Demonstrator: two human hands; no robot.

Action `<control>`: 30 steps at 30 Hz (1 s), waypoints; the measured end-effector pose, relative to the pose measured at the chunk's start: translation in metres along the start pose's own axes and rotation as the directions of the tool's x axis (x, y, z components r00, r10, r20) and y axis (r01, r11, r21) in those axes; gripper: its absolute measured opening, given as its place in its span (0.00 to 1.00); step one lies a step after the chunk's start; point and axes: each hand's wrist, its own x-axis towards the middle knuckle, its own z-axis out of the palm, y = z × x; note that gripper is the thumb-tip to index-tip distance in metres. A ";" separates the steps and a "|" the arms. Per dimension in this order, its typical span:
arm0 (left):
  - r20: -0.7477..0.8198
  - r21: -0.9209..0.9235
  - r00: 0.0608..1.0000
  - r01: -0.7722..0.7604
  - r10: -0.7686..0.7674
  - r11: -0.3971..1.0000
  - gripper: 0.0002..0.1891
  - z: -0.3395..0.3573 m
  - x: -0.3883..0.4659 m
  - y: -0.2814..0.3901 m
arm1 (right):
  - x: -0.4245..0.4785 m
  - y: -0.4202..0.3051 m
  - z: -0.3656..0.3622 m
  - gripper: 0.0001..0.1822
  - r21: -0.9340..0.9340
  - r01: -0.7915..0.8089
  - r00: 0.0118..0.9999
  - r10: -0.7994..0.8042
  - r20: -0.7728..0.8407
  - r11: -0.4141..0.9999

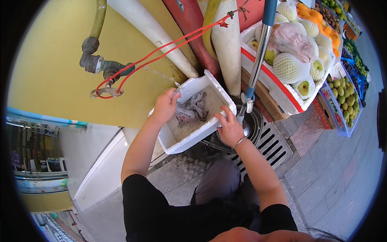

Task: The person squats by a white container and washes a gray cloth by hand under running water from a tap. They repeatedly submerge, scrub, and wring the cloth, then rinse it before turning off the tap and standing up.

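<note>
A white foam box (184, 145) stands tilted in front of me with murky water and a wet grey cloth (193, 109) in it. My left hand (165, 104) is at the box's left side, its fingers closed on a bit of grey cloth or the rim; which one I cannot tell. Over the near right rim lies my right hand (230, 127), fingers spread and curled at the edge; whether it grips the foam is unclear. From a wall tap (113, 70), tied with a red cord (169, 47), a thin stream of water falls towards the left hand.
A mop handle (257, 60) rises from a dark round basin (255, 130) right of the box. Beside it lies a floor drain grate (272, 145). At the upper right, a foam crate (272, 81) holds net-wrapped fruit with a pinkish cloth (291, 40) on top. Pipes (225, 45) stand behind.
</note>
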 end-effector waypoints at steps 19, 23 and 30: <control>0.161 0.207 0.984 0.036 -0.071 0.978 0.10 0.016 0.009 0.040 | -0.002 0.005 -0.003 0.31 -0.027 0.025 1.000 -0.025 0.011 0.999; -0.213 -0.065 0.966 -0.163 0.146 0.984 0.12 -0.016 0.016 0.043 | -0.002 0.003 -0.004 0.31 0.002 0.025 0.999 -0.025 0.029 1.000; 0.076 0.132 0.987 0.131 -0.142 0.983 0.17 -0.031 -0.025 0.011 | -0.001 0.006 -0.004 0.31 0.010 0.030 0.999 -0.030 0.028 1.000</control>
